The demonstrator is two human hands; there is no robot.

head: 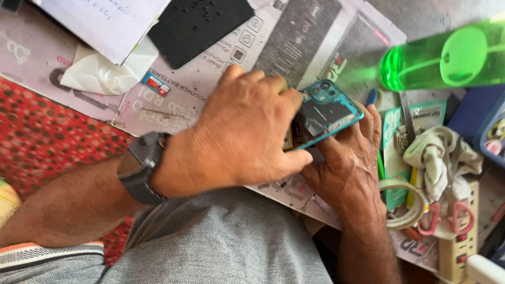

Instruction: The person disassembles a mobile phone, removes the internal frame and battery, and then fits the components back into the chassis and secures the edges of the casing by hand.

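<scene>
Right of right hand [350, 168] crowded: tape roll [407, 208], crumpled rag [439, 158], pink-handled scissors [447, 218], power strip [463, 244] packed close; green bottle [447, 58] lies across upper right; tissue [105, 71] and black pad [197, 23] upper left; printed sheet [173, 100] left of left hand [239, 137] open; red dotted cloth [47, 131] open.

A teal phone [327, 113], back cover off and insides showing, lies tilted, half hidden.

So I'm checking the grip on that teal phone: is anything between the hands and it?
Nothing visible. The left hand lies over the teal phone, fingers on its edge, and the right hand cradles it from below. No cloth, tape or tool sits between them.
</scene>
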